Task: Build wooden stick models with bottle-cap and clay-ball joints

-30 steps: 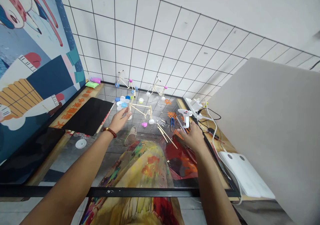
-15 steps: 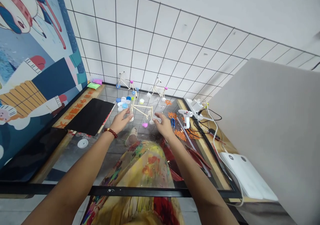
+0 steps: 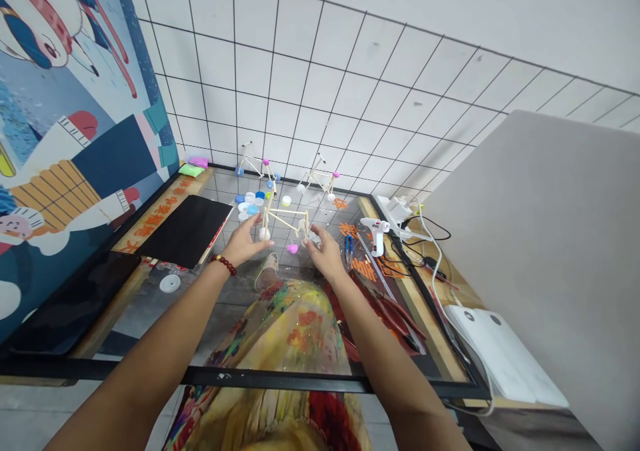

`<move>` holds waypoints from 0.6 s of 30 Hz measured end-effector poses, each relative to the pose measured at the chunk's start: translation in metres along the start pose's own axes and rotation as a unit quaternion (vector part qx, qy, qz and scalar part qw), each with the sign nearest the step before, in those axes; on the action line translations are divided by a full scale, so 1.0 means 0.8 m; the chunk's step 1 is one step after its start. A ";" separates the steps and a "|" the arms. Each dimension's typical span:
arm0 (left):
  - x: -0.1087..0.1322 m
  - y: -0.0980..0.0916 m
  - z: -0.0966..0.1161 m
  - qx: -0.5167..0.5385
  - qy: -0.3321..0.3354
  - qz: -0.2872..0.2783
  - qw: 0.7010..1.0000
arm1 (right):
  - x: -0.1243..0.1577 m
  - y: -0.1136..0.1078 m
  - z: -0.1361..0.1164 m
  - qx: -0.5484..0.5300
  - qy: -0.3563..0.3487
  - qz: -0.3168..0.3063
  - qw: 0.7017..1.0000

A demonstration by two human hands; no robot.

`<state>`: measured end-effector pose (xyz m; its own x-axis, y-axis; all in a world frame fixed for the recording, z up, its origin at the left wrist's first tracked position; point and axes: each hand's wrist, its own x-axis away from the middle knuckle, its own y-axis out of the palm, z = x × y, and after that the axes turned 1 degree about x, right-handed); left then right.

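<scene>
A small bicycle model made of pale sticks, with white bottle caps as wheels, stands on the glass tabletop between my hands. My left hand is at its left end, thumb and fingers spread around the white cap wheel. At the right end is my right hand, its thumb and fingers apart close to the other wheel. Whether the fingertips touch the model I cannot tell. A pink clay lump lies just in front of the model.
Two similar stick models stand at the back by the tiled wall. Loose bottle caps lie behind my left hand, beside a black board. On the right are a glue gun, blue snips, cables and red-handled pliers.
My right hand has shifted slightly inward toward the model's right end, and my left thumb extends a little further right. The whole view has shifted slightly.
</scene>
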<state>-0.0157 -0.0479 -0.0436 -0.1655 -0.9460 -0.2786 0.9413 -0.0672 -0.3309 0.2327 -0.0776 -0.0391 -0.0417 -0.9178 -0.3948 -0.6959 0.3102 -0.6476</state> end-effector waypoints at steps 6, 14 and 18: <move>0.005 0.001 0.006 0.005 0.011 0.040 0.999 | 0.011 -0.026 -0.017 0.015 -0.044 0.098 0.994; 0.014 -0.020 0.042 0.061 0.109 0.309 0.943 | 0.047 -0.018 -0.062 0.234 -0.152 -0.070 0.958; 0.011 -0.036 0.065 0.027 0.128 0.372 0.919 | 0.044 -0.001 -0.071 0.336 -0.140 -0.132 0.922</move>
<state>-0.0291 -0.0706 0.0104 0.4720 -0.6312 -0.6155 0.8343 0.5453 0.0805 0.1910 -0.1245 -0.0151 0.3176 -0.9125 -0.2578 -0.0496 0.2555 -0.9655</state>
